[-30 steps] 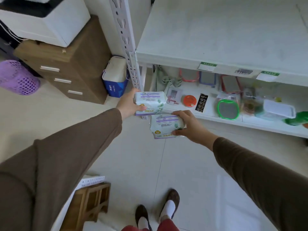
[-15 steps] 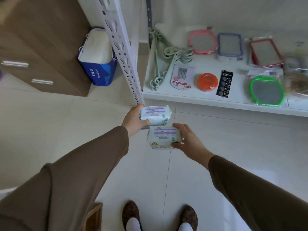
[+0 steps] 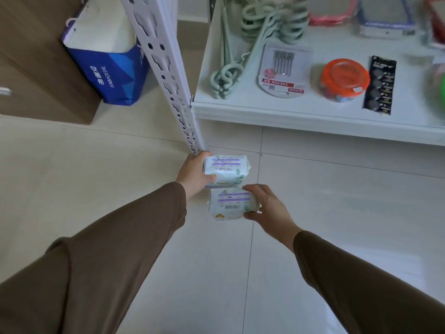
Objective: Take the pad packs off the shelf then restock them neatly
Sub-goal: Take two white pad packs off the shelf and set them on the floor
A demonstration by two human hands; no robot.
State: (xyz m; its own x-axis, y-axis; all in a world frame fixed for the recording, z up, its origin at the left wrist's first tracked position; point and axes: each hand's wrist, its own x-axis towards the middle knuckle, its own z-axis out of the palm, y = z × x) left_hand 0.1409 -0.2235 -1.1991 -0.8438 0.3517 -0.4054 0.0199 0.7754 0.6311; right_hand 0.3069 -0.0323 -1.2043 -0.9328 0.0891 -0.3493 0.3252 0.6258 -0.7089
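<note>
Two white pad packs with purple stripes are low over the tiled floor, in front of the white shelf [image 3: 313, 116]. My left hand [image 3: 192, 172] grips the upper pad pack [image 3: 227, 169] from its left end. My right hand [image 3: 267, 208] grips the lower pad pack [image 3: 230, 204] from its right end. The two packs lie one just behind the other, nearly touching. Whether they rest on the floor cannot be told.
A perforated white upright post [image 3: 163, 68] stands just beyond my left hand. The low shelf holds green hooks [image 3: 240, 56], an ear-pick card [image 3: 284, 71], an orange-lidded jar [image 3: 344, 80] and a battery strip [image 3: 379, 85]. A blue bag [image 3: 108, 68] leans on a brown cabinet [image 3: 36, 68].
Both hands have lowered with the packs, from shelf-edge height down towards the floor. The view has tilted down and closer to the bottom shelf.
</note>
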